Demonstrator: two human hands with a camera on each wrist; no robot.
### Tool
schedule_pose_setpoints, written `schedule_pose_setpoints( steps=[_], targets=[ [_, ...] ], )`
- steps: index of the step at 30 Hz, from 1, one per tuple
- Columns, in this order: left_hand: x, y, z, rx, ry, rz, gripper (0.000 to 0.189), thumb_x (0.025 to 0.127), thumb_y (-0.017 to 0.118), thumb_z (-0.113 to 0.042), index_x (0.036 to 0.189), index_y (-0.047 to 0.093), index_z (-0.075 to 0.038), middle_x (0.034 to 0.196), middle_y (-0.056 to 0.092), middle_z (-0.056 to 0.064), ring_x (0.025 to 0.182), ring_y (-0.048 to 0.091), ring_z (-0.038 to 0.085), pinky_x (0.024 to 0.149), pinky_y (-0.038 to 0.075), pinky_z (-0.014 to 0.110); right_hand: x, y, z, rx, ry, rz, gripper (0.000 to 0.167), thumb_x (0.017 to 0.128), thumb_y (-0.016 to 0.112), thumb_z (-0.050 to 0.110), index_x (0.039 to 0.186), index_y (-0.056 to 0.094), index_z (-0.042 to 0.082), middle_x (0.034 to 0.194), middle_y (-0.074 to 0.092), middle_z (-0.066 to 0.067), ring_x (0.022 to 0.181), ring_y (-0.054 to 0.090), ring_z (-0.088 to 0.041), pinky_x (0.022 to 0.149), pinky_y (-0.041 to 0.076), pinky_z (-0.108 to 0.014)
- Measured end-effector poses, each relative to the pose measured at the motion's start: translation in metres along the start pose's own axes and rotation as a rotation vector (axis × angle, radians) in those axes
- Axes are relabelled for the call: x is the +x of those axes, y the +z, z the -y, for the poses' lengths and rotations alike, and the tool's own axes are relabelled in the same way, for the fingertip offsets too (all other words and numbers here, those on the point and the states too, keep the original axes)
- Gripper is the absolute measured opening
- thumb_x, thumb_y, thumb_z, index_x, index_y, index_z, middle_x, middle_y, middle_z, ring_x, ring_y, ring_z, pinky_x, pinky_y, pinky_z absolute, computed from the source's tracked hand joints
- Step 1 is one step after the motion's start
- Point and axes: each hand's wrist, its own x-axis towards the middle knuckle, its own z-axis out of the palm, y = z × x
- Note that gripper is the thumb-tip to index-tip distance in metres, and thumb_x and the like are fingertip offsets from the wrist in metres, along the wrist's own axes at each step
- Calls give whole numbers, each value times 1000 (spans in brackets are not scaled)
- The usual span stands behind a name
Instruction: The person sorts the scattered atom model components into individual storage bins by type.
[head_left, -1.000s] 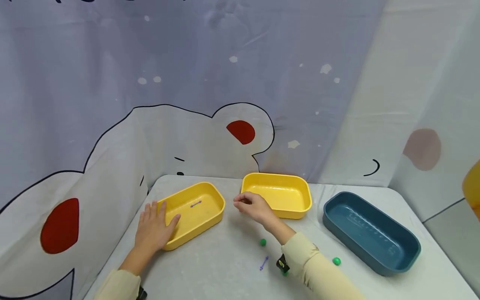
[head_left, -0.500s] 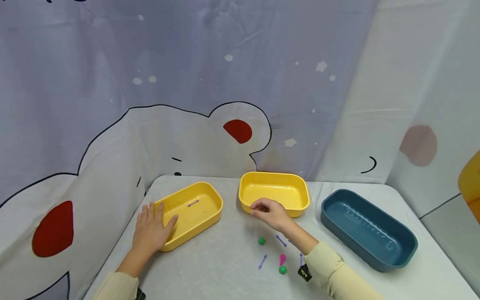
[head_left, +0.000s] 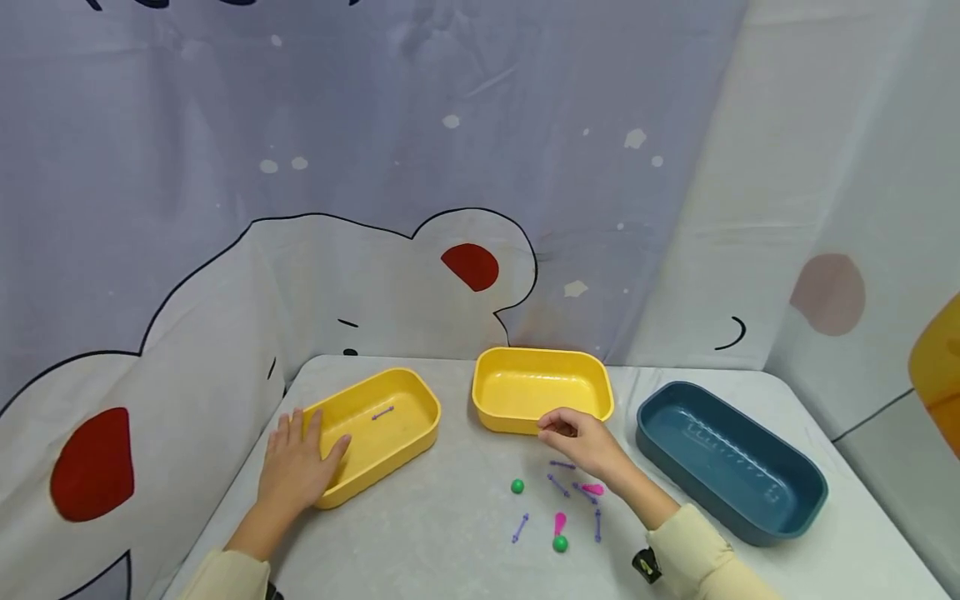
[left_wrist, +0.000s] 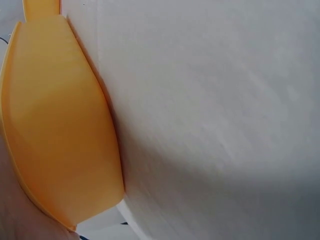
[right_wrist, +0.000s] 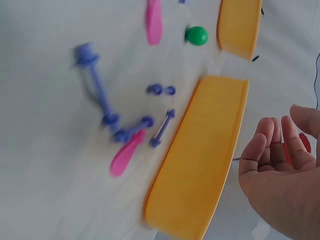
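My left hand (head_left: 296, 467) rests with straight, spread fingers on the near-left rim of the left yellow tray (head_left: 375, 446). Inside that tray lies one small purple stick (head_left: 382, 412) with knobbed ends. My right hand (head_left: 588, 442), fingers loosely curled, hovers at the near right corner of the second yellow tray (head_left: 540, 387); in the right wrist view no object shows in its fingers (right_wrist: 270, 145). Below it on the table are several more purple sticks (head_left: 558, 485), two pink pieces with rounded ends (head_left: 560, 523) and two green balls (head_left: 517, 486).
A dark blue tray (head_left: 731, 458) stands on the right side of the white-covered table (head_left: 420, 542). Behind the table hangs a printed cloth (head_left: 390, 275). An orange-yellow object (head_left: 937, 367) shows at the right edge of the head view.
My right hand has moved right from between the yellow trays, uncovering purple sticks and pink pieces that its arm hid. The left hand stays on its tray. The head view has shifted slightly.
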Motion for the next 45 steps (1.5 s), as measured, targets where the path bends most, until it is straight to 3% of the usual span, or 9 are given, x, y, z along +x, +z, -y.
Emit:
schedule_pose_setpoints(
  steps=[5,10,25,39,45],
  targets=[
    [1,0,1,11,-2,7,93,101,32,-68,155,25,7,160,12,40,147,7,58,119,7,68,-8,-12,-11,-16,20,-12,21,95,73,22,109,72,7,94,68,3,86,60,-14,79,52,-21],
    [1,-1,0,12,0,11,93,101,32,-68,155,25,8,160,11,40,147,7,58,119,6,69,-13,-20,-23,-30,-16,4,19,95,72,16,109,71,3,92,68,0,83,59,-15,74,52,-21],
    [2,0,2,4,12,4,92,101,33,-67,155,27,8,159,13,41,147,8,59,118,7,69,-18,-18,-51,-67,63,28,17,95,70,11,110,71,4,91,66,0,82,57,-17,68,52,-22],
    [1,-2,1,5,12,5,93,101,33,-67,155,26,8,159,11,40,147,7,59,118,7,69,-14,-5,-66,-130,143,41,11,90,75,11,102,74,12,93,68,3,85,56,-17,79,52,-30],
    [1,-1,2,1,21,4,92,102,33,-67,155,26,8,159,11,40,147,7,59,118,7,69,-13,-2,-68,-150,198,5,14,86,77,8,99,75,14,94,69,4,85,58,-15,85,55,-35]
  ],
)
